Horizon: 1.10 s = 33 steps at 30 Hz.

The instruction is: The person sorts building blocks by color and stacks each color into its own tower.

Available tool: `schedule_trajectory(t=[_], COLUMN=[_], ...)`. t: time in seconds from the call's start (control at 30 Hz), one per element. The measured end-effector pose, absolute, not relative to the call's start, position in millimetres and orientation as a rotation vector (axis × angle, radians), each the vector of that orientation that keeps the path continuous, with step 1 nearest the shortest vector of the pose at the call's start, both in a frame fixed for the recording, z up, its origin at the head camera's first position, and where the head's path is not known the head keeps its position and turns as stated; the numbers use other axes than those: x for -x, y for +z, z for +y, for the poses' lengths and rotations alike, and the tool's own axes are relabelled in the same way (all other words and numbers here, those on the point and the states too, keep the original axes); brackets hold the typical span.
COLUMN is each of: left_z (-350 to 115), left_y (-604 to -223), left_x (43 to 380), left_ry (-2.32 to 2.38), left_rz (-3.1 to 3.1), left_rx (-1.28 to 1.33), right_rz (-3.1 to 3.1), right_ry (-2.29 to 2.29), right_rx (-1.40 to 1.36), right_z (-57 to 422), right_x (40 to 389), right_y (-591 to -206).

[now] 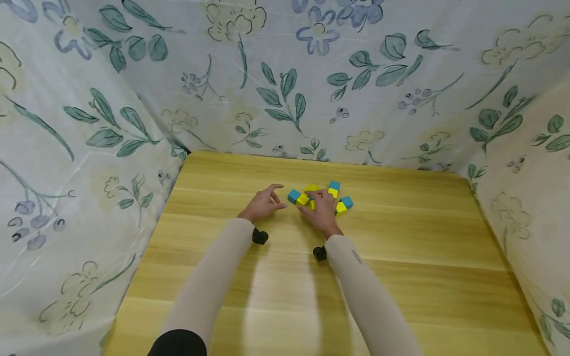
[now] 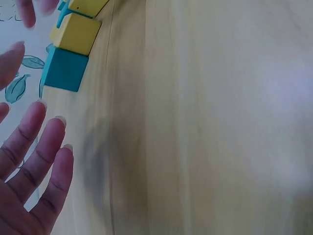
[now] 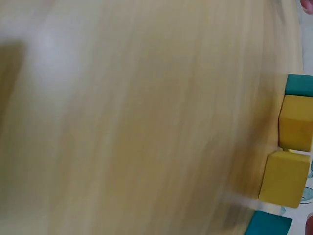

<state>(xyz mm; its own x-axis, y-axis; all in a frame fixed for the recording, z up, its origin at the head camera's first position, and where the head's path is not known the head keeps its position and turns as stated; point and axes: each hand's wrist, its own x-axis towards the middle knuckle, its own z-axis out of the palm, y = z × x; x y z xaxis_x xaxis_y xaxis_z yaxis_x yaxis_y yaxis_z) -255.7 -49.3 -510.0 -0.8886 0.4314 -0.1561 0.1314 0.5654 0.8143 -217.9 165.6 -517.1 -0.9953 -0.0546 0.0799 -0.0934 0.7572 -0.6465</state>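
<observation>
Step in hand, by the look of it: arranging small blue and yellow blocks (image 1: 303, 199) by hand, probably partway, judging by the pairs side by side. Cluster on the worktop (image 1: 423, 222), toward the far edge, about midway between far left and far right corners. Right hand (image 1: 323, 210) over the middle of the cluster, fingers among the yellow ones; pinch or mere touch, cannot tell, fingertips mostly out of the right wrist view. Left hand (image 1: 261, 204) empty, fingers spread and relaxed, near the left-end blue block (image 1: 293, 196) but apart from it.

In the left wrist view, left-end blue block against a yellow block (image 2: 76, 33). Past the right hand, two blue-and-yellow pairs: one with its blue block (image 1: 335, 185) toward the far edge, one with its blue block (image 1: 347, 201) toward the right edge.

Next move likely calls for a clean fingertip hold on one block without nudging neighbours; left hand well placed to steady the left end.

Around: black wrist cameras (image 1: 260, 237) under both sleeves (image 1: 213, 277), floral cloth (image 1: 285, 99) beyond far, left and right edges. In the way: tight spacing, plus the right hand, hiding part of the cluster from the head view.
</observation>
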Motion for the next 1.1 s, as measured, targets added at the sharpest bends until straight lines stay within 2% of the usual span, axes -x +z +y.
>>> schedule_trajectory(t=[0.47, 1.1], left_z=[-13, -12], left_y=[-531, -533], left_x=[262, 255], left_ry=[1.198, 1.17], left_rz=[2.455, 2.475], left_rx=[-0.425, -0.523], right_rz=[-2.944, -2.971], right_ry=[0.944, 0.815], right_rx=[0.033, -0.032], right_z=[151, 147], right_x=[228, 224], right_y=[-529, -529])
